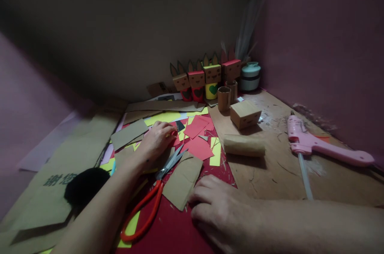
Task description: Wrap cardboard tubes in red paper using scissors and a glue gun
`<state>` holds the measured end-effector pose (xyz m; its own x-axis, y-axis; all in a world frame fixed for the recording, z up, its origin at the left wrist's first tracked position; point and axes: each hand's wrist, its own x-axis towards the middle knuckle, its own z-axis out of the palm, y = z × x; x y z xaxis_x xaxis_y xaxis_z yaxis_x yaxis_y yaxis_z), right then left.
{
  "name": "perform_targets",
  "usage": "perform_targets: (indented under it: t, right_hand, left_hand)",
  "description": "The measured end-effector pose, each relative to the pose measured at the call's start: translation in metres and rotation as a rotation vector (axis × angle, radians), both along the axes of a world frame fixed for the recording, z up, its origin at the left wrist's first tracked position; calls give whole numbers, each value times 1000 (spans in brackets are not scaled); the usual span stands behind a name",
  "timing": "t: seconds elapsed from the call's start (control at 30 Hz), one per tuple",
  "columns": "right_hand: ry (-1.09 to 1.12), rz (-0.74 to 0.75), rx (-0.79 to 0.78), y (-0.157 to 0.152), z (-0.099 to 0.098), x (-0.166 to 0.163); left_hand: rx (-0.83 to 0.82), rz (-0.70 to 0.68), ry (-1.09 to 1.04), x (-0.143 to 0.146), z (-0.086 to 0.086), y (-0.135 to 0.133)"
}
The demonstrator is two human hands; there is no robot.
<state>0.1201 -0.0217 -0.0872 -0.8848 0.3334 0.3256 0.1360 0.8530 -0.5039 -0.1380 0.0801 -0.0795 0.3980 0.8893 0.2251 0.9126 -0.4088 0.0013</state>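
The right hand [214, 206] rests with its fingers curled at the edge of a brown cardboard piece [183, 182]; whether they pinch it cannot be told. That piece, seemingly the work in hand, lies flat between the two hands. The left hand [160, 136], farther forward, has its fingers bent down over paper scraps, and whether it grips one is unclear.

Work looks well along beyond the hands: four box-headed figures [211, 74] with pointed ears stand ahead of them, apparently complete. What seems left is nearer: a cardboard box [245, 114] with dark marks on its side, two upright brown tubes [224, 99] and a brown roll [244, 146], all ahead and to the right of the right hand and not joined together.

Red-handled scissors [157, 190] lie between the hands, tips close by the left one, and could get in the way. Red paper pieces [199, 149] and a yellow strip [215, 152] clutter the space just ahead. Right of the right hand, a pink glue gun [339, 151] lies on the bench [276, 182], its glue stick [304, 174] reaching toward the forearm. Beside the left forearm sits a black fluffy ball [87, 186].
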Motion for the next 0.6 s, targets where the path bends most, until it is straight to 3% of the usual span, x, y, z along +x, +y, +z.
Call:
perform_targets:
  t: [0.6]
  right_hand:
    - [-8,6,-9,0,2,2]
  left_hand:
    - [43,-9,99,4,-2,-6]
